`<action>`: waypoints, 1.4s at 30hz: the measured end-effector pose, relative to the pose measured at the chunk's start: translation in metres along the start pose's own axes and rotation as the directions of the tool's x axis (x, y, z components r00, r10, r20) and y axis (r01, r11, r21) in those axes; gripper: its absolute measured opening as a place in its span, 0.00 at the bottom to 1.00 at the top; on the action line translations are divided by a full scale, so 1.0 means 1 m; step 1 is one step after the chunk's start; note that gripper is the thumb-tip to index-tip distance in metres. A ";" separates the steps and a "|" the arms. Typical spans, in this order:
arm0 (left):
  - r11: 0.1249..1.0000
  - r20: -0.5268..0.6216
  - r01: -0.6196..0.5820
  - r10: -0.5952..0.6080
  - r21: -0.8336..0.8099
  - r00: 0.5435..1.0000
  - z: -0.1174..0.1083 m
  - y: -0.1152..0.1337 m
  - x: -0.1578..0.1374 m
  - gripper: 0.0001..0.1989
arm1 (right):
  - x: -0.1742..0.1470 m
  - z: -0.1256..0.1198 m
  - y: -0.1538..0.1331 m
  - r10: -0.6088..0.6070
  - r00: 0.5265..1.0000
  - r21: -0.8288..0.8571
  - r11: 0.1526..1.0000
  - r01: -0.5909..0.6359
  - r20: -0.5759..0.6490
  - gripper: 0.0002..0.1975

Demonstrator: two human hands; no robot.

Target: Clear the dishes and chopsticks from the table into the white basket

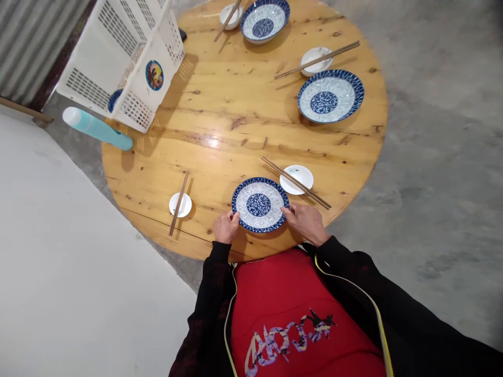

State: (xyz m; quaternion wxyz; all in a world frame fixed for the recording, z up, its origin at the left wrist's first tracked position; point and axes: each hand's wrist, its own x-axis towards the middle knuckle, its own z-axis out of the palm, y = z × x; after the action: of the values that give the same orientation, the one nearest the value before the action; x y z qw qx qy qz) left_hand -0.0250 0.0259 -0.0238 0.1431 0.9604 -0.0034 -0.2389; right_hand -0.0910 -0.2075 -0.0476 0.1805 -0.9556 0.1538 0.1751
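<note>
A blue-and-white patterned plate is at the near edge of the round wooden table, between my two hands. My left hand pinches its lower left rim, while my right hand grips the rim on the right with thumb and fingers. Just beyond my right hand, a pair of chopsticks rests across a small white dish. To the left of my left hand, another small white dish has a pair of chopsticks laid over it. Whether the plate touches the table I cannot tell.
The round table carries two more patterned plates, one at the right and one at the far side, each beside a small dish with chopsticks. A white plastic basket and a light-blue cylinder stand at the left.
</note>
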 end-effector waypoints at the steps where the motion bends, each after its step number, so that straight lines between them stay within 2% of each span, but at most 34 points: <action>1: 1.000 -0.001 0.002 -0.002 0.011 1.000 0.000 0.000 0.001 0.20 | 0.001 0.000 0.000 -0.002 1.000 -0.008 1.000 0.002 0.003 0.21; 8: 0.993 -0.004 0.053 -0.052 0.109 0.999 -0.004 0.000 0.003 0.20 | 0.006 -0.003 -0.003 -0.030 1.000 -0.006 1.000 0.030 -0.004 0.23; 10: 0.993 -0.037 0.079 -0.076 0.087 0.996 -0.002 0.000 0.004 0.17 | 0.008 -0.004 -0.004 -0.013 1.000 0.019 1.000 0.013 -0.005 0.21; 12: 0.998 -0.095 0.063 -0.064 -0.013 0.993 0.002 -0.001 0.008 0.13 | 0.011 -0.003 -0.005 0.016 1.000 0.076 0.997 -0.015 -0.017 0.19; 14: 0.989 -0.130 -0.007 -0.012 -0.147 0.991 0.006 -0.001 0.013 0.10 | 0.015 -0.001 -0.005 0.005 1.000 0.197 0.980 0.000 -0.025 0.16; 17: 0.943 -0.140 -0.100 0.058 -0.316 0.988 0.012 0.001 0.019 0.09 | 0.020 0.001 -0.005 -0.038 0.999 0.428 0.903 0.044 -0.021 0.11; 19: 0.917 -0.159 -0.114 0.056 -0.381 0.986 0.013 0.003 0.019 0.11 | 0.020 0.001 -0.005 -0.041 0.999 0.533 0.845 0.041 -0.013 0.10; 22: 0.912 -0.208 -0.105 0.022 -0.397 0.978 0.013 0.003 0.008 0.14 | 0.014 -0.002 -0.002 -0.068 0.997 0.617 0.783 0.071 -0.029 0.12; 26: 0.920 -0.283 -0.096 -0.016 -0.380 0.959 0.010 0.006 -0.022 0.16 | 0.001 -0.009 0.006 -0.120 0.991 0.652 0.746 0.134 -0.066 0.15; 31: 0.932 -0.333 -0.083 -0.042 -0.352 0.942 0.001 0.024 -0.055 0.16 | -0.011 -0.030 0.020 -0.173 0.981 0.698 0.693 0.183 -0.086 0.15; 34: 0.938 -0.361 -0.137 0.014 -0.318 0.932 -0.005 0.041 -0.062 0.16 | -0.019 -0.050 0.029 -0.140 0.978 0.697 0.686 0.209 -0.155 0.16; 37: 0.923 -0.333 -0.201 0.086 -0.327 0.939 -0.007 0.058 -0.060 0.16 | -0.034 -0.066 0.039 -0.070 0.975 0.697 0.689 0.199 -0.209 0.17; 42: 0.904 -0.292 -0.310 0.224 -0.295 0.930 -0.006 0.088 -0.054 0.15 | -0.063 -0.072 0.060 0.113 0.981 0.800 0.598 0.057 -0.155 0.18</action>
State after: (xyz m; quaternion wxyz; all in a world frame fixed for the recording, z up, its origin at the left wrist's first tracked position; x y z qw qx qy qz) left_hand -0.0651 -0.0525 0.0301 0.3358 0.9344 -0.0770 -0.0906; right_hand -0.1487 -0.2754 0.0222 0.5714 -0.7825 0.2474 -0.0012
